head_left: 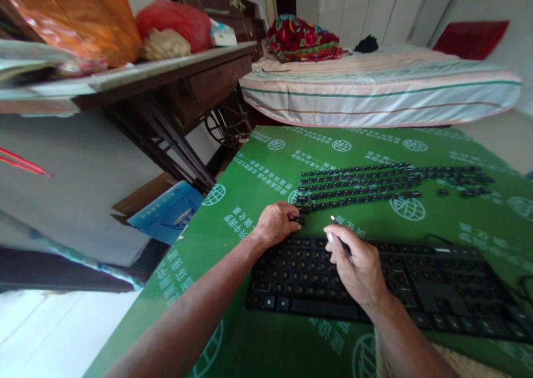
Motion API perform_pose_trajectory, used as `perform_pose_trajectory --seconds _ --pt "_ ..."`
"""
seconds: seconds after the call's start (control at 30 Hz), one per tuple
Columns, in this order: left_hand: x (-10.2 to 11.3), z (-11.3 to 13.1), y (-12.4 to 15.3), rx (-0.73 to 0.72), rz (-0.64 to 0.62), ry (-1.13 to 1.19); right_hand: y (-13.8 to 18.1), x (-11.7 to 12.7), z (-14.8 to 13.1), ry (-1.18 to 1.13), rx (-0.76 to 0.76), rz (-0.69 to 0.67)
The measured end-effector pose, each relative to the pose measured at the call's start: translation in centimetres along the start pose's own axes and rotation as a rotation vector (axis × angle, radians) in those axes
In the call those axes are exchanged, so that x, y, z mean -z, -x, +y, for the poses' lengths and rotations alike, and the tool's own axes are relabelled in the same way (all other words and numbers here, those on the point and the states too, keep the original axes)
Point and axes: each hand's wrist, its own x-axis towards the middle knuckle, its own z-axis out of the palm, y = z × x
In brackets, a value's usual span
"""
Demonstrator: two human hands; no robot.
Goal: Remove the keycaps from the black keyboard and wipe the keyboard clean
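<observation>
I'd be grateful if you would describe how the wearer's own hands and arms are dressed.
Both the left hand and right hand are ungloved, and no watch or bracelet shows. The left forearm and right forearm are bare, with no sleeve in view. Beige textured fabric shows beside the right one; I cannot tell whether it is worn.

Keycaps [387,181] behind keyboard [400,278]; bed [375,101] beyond both

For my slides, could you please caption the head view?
Left hand at a small black keycap, right hand holding a thin pale-tipped tool above a black rectangular keyboard.
</observation>
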Motion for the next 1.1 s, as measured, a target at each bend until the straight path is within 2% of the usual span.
perform_pose_trajectory --seconds 0.47,0.67,0.8,0.97,1.1 --pt "0.0 0.0 0.1 -0.001 0.018 0.022 0.0 -0.1 -0.1 -0.006 -0.082 -0.009" --pt "1.1 -0.1 0.6 -0.002 0.048 0.045 0.1 0.0 0.1 -0.022 -0.163 -0.02" --pt "2.3 -0.8 2.0 0.014 0.099 0.051 0.4 0.0 0.4 -0.11 -0.229 -0.014" --pt "3.5 -2.1 5.4 0.068 0.209 0.052 0.7 0.0 1.0 -0.225 -0.24 -0.016" --pt "3.7 -2.8 8.0 0.087 0.299 0.105 0.5 0.2 0.7 -0.195 -0.256 0.038"
